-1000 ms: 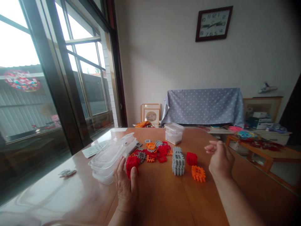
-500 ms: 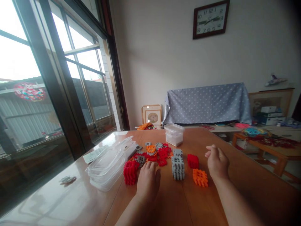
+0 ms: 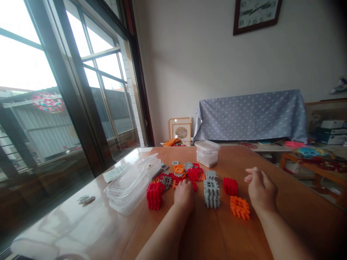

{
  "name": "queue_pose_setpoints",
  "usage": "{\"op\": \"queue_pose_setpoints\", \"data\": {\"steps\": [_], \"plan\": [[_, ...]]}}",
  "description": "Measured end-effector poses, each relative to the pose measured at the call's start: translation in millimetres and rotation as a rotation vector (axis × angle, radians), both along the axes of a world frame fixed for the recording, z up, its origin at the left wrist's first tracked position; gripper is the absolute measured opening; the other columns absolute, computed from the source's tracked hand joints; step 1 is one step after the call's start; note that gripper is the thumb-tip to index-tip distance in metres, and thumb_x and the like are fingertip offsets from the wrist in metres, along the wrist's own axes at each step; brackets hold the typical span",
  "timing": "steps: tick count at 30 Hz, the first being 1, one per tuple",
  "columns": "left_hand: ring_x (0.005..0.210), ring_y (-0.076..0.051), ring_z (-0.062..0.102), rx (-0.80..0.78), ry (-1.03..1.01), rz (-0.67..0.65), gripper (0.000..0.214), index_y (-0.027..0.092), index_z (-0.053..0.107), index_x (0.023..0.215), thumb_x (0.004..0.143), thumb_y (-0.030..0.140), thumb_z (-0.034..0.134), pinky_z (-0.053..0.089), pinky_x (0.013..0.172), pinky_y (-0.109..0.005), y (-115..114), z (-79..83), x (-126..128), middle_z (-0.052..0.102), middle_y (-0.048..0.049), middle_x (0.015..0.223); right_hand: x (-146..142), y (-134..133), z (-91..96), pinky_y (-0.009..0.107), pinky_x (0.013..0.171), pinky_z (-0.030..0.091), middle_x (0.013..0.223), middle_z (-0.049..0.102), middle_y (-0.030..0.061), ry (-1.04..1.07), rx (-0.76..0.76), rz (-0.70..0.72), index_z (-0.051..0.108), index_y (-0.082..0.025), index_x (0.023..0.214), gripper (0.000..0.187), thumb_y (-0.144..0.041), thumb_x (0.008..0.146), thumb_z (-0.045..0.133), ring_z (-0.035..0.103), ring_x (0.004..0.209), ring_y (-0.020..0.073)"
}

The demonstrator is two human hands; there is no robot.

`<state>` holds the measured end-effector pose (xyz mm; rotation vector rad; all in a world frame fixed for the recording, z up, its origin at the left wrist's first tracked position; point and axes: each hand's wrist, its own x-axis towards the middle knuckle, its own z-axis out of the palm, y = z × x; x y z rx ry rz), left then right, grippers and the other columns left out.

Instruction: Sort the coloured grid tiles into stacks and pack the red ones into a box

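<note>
My left hand (image 3: 184,196) is at the near edge of a loose pile of red, grey and orange interlocking plastic pieces (image 3: 179,169). Its fingers are bent down and together, and their tips are hidden, so what they grip cannot be made out. Left of it stands a stack of red pieces (image 3: 154,196); right of it, a taller grey stack (image 3: 211,193). My right hand (image 3: 261,187) is held above the table with curled fingers, and no piece shows in it. Beside it are an orange stack (image 3: 240,207) and a small red stack (image 3: 230,186).
Clear plastic lids and boxes (image 3: 128,187) lie left of the pile. A lidded clear container (image 3: 207,155) stands at the back of the wooden table (image 3: 200,234). A small crumpled item (image 3: 86,199) and a printed sheet (image 3: 115,174) are at the left, near the window.
My left hand has reached forward from beside the red stack to the pile, its fingers bending down. The right hand stays curled near the orange stack. The view has turned slightly left.
</note>
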<state>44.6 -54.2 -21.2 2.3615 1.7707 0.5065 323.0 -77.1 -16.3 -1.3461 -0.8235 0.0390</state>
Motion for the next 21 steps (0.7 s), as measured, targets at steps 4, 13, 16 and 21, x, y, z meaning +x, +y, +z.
{"op": "queue_pose_setpoints", "data": {"steps": [4, 13, 16, 21], "plan": [[0.113, -0.033, 0.057, 0.012, -0.074, -0.016, 0.018, 0.017, 0.068, 0.099, 0.086, 0.023, 0.056, 0.042, 0.099, -0.042, -4.5, -0.4, -4.2, 0.065, -0.0184, 0.117, 1.7, 2.5, -4.7, 0.035, 0.078, 0.048, 0.069, 0.067, 0.0025, -0.007, 0.009, -0.004, 0.074, -0.019, 0.094, 0.046, -0.054, 0.099, 0.045, 0.066, 0.073, 0.0217], [0.078, -0.018, 0.062, -0.004, -0.415, 0.072, 0.024, 0.018, 0.061, 0.085, 0.097, 0.031, 0.045, 0.042, 0.067, -0.026, -0.9, -8.9, -19.4, 0.069, -0.0047, 0.082, 1.9, 4.0, -7.1, 0.036, 0.075, 0.048, 0.067, 0.066, 0.0022, 0.001, 0.001, 0.027, 0.074, -0.018, 0.094, 0.045, -0.053, 0.098, 0.047, 0.065, 0.070, 0.0216], [0.076, -0.019, 0.061, -0.012, -0.422, 0.114, 0.017, 0.017, 0.062, 0.080, 0.091, 0.024, 0.051, 0.042, 0.068, -0.027, 0.4, -8.9, -25.3, 0.068, -0.0051, 0.077, 2.2, 5.2, -8.2, 0.035, 0.076, 0.048, 0.067, 0.066, 0.0019, 0.007, 0.004, 0.026, 0.074, -0.018, 0.094, 0.043, -0.052, 0.097, 0.048, 0.065, 0.070, 0.0212], [0.090, -0.024, 0.063, 0.010, -0.380, 0.110, 0.016, 0.017, 0.067, 0.091, 0.080, 0.013, 0.055, 0.045, 0.080, -0.032, -3.2, -6.8, -31.3, 0.070, -0.0099, 0.094, 3.0, 5.2, -9.0, 0.035, 0.075, 0.049, 0.067, 0.066, 0.0014, 0.035, 0.018, 0.007, 0.075, -0.019, 0.095, 0.041, -0.051, 0.097, 0.049, 0.065, 0.070, 0.0206]]}}
